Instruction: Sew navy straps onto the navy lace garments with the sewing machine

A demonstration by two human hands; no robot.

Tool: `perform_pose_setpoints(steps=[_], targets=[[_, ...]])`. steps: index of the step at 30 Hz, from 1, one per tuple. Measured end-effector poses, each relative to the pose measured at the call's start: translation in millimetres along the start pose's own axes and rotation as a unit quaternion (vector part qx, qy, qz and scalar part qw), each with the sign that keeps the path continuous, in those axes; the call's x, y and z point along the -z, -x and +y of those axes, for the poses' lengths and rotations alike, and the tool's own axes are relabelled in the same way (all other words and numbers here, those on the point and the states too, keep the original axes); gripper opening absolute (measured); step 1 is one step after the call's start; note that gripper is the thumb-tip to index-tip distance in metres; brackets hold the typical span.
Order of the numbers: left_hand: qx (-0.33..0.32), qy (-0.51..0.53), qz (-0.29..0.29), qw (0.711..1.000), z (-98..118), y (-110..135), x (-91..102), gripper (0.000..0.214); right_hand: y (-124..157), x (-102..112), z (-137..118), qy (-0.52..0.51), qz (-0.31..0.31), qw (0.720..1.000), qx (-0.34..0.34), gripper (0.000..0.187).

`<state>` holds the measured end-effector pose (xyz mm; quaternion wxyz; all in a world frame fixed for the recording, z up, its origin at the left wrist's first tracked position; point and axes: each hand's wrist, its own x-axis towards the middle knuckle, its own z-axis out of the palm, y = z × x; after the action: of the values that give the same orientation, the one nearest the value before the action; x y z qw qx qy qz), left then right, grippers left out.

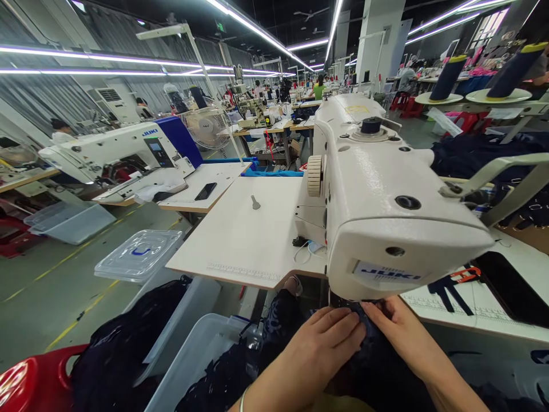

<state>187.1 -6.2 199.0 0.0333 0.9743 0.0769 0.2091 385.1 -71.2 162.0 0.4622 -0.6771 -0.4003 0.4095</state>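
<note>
A white Juki sewing machine (377, 194) stands on a pale table (244, 234) in front of me. Dark navy lace fabric (369, 366) lies under the machine's head and spills down toward my lap. My left hand (319, 343) rests on the fabric with its fingers curled and pressed down, just left of the needle area. My right hand (397, 329) pinches the same fabric directly below the machine head. The needle itself is hidden by the head.
A clear plastic bin (193, 366) and a pile of dark fabric (124, 349) sit at lower left, beside a red stool (34, 380). A lidded clear box (139, 254) stands on the floor. Orange-handled scissors (465, 274) lie right. Another Juki machine (124, 151) stands left.
</note>
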Motion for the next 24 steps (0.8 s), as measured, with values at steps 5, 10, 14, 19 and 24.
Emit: perform_pose_setpoints(steps=[5,10,14,19,24], targets=[[0.046,-0.048,0.022,0.998,6,-3,-4.2,0.023,11,-2,-2,-0.028,0.026,0.999,0.025,0.039],[0.035,-0.144,0.038,0.988,17,-3,-13.8,0.031,-1,-1,3,0.035,0.062,0.996,0.045,0.038],[0.068,-0.227,0.045,0.97,26,-4,-28.7,0.034,-22,2,-3,0.121,0.042,0.989,0.072,0.03],[0.089,-0.255,0.074,0.96,34,-9,-40.9,0.037,-41,7,-3,0.18,0.072,0.965,0.176,0.023],[0.108,-0.26,0.102,0.954,39,-16,-43.1,0.034,-48,7,-2,0.205,0.071,0.958,0.188,0.016]])
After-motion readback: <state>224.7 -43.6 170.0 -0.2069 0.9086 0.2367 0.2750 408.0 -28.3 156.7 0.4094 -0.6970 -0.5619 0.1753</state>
